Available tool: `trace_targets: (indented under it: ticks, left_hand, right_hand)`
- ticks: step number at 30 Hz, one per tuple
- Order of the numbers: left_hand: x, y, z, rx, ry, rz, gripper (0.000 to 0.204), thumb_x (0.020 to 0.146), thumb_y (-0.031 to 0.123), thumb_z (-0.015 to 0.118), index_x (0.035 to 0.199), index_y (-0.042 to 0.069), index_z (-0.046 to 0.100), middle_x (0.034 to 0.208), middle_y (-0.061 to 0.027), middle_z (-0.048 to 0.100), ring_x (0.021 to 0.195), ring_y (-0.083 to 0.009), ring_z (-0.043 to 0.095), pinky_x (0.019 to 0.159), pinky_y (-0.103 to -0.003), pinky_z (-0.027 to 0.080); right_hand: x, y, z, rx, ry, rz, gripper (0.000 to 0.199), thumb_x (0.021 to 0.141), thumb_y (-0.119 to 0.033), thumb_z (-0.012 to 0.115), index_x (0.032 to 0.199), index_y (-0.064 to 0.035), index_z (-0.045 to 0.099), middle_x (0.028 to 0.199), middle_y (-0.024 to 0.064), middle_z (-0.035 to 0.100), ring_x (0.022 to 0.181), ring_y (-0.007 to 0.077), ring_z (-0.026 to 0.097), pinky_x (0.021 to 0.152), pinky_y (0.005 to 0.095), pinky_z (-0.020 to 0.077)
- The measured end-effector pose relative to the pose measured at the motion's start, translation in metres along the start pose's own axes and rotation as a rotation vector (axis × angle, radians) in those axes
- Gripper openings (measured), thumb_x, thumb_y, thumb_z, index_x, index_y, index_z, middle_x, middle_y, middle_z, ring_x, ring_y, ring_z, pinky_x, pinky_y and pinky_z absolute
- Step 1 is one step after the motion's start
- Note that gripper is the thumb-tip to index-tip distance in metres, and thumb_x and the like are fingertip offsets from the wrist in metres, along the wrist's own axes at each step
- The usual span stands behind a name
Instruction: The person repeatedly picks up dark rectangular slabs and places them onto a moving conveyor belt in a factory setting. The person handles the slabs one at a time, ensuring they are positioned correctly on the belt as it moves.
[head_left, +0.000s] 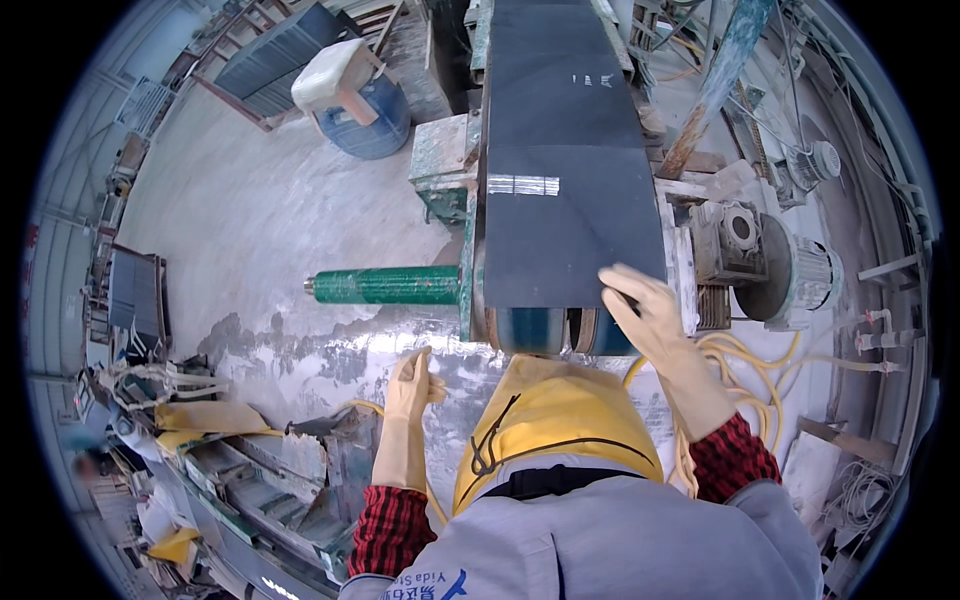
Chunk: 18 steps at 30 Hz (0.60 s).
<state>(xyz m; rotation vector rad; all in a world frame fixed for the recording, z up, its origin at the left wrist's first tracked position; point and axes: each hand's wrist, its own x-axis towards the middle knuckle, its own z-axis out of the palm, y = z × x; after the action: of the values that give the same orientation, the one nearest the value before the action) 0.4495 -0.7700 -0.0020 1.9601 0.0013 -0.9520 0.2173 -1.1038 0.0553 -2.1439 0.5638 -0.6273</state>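
Observation:
A dark grey stone slab (570,240) lies flat on a roller conveyor, a shiny pale strip across its surface. My right hand (650,315), in a cream rubber glove, is at the slab's near right corner. Its fingers are apart, with the fingertips over the slab; whether they press on it I cannot tell. My left hand (405,385), gloved alike, is off to the left of the conveyor's near end. It is loosely bent, thumb away from the fingers, and nothing shows in it. Below the slab's front edge shows a blue-green roller (530,329). A yellow apron (560,420) covers my front.
From the conveyor's left side a green cylinder (385,285) sticks out. A motor (800,275) and a gearbox (732,240) stand at the right, above coiled yellow hoses (760,385). A blue drum (370,125) and stacked slabs (280,60) are at the far left.

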Motion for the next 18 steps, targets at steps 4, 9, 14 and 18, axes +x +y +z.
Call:
trace_targets:
  ticks: [4, 9, 14, 18]
  left_hand:
    - [-0.039, -0.06, -0.02, -0.13, 0.062, 0.011, 0.049, 0.109, 0.032, 0.048, 0.148, 0.002, 0.048, 0.084, -0.0155, 0.071, 0.061, -0.0168, 0.067, 0.057, -0.029, 0.058]
    - [-0.095, -0.115, -0.038, -0.285, 0.264, -0.103, 0.049, 0.109, 0.03, 0.05, 0.148, 0.0, 0.046, 0.083, -0.0167, 0.07, 0.061, -0.0166, 0.066, 0.054, -0.028, 0.055]
    - [-0.132, -0.171, -0.053, -0.447, 0.357, -0.094, 0.053, 0.108, 0.032, 0.053, 0.149, 0.001, 0.043, 0.088, -0.0177, 0.07, 0.062, -0.017, 0.066, 0.051, -0.027, 0.053]
    - [-0.139, -0.195, -0.055, -0.47, 0.345, -0.098, 0.05, 0.108, 0.031, 0.052, 0.148, 0.003, 0.044, 0.095, -0.0192, 0.072, 0.067, -0.0192, 0.069, 0.055, -0.028, 0.057]
  right_hand:
    - [0.015, 0.033, 0.022, -0.416, -0.116, -0.135, 0.039, 0.091, -0.024, 0.071, 0.129, -0.0153, 0.066, 0.143, 0.012, 0.058, 0.137, 0.0364, 0.048, 0.117, 0.0434, 0.0377]
    - [0.018, 0.037, 0.027, -0.463, -0.206, -0.048, 0.047, 0.091, -0.03, 0.07, 0.135, -0.0169, 0.063, 0.156, 0.01, 0.048, 0.148, 0.0356, 0.036, 0.126, 0.0439, 0.0255]
    - [0.022, 0.041, 0.035, -0.545, -0.194, -0.051, 0.051, 0.091, -0.034, 0.07, 0.138, -0.0178, 0.061, 0.159, 0.0103, 0.044, 0.15, 0.0353, 0.033, 0.126, 0.0432, 0.0241]
    - [0.026, 0.031, 0.051, -0.612, -0.154, 0.005, 0.057, 0.091, -0.038, 0.069, 0.144, -0.0191, 0.057, 0.158, 0.0113, 0.045, 0.148, 0.0362, 0.034, 0.125, 0.0447, 0.025]
